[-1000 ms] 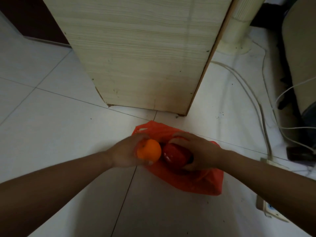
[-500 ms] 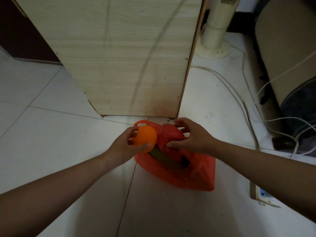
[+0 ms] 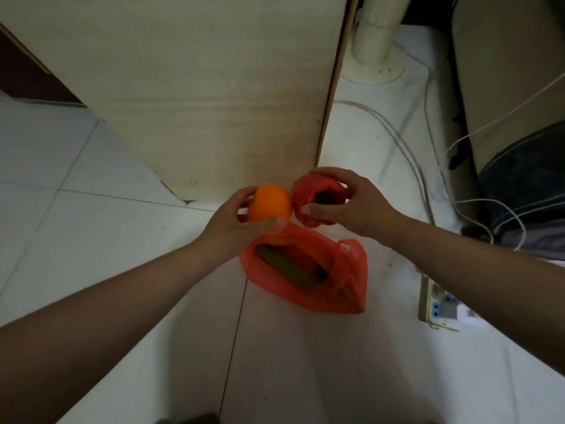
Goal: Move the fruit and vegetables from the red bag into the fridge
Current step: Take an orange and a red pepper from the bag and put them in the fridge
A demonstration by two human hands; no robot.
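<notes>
**Both hands holding produce above the red bag**

Left fingers [image 3: 244,198] and thumb curl round an orange [image 3: 269,203] at frame centre. Right fingers [image 3: 334,173] and thumb clamp a red pepper [image 3: 305,188], its dark green stem end facing the camera. The two items sit side by side, touching or nearly so. The left hand [image 3: 227,228] and the right hand [image 3: 354,206] are raised above the red bag [image 3: 351,298], which lies open on the white tiled floor [image 3: 91,240] just below centre. A long green vegetable [image 3: 287,266] lies inside the bag. A wood-grain cabinet [image 3: 198,87] fills the upper centre. A power strip [image 3: 437,304] lies at right, cables [image 3: 406,154] above it.
</notes>
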